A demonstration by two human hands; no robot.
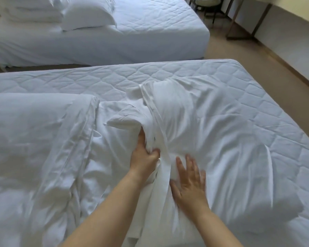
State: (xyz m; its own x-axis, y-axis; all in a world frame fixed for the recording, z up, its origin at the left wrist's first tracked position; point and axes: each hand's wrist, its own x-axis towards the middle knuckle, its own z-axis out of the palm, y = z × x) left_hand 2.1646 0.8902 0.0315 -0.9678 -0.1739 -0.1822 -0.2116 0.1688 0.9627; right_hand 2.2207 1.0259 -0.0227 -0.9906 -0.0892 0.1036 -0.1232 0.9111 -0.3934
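Head camera: a person's left hand [144, 154] grips the bunched open end of a white pillowcase [212, 136], fingers curled into the cloth, while the right hand [189, 182] rests flat on it, fingers spread and slightly blurred. The filled pillowcase lies mid-mattress on the near bed [257, 97], beside a rumpled duvet [34, 131]; a second bed [150, 32] stands behind.

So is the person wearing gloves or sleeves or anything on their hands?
No gloves. The left hand and the right hand are both bare. So are the left forearm and the right forearm, right to the picture's bottom edge: no sleeves or cuffs show. I see no watch, bracelet or ring, though the right hand is a bit blurred, so a thin ring could be missed.
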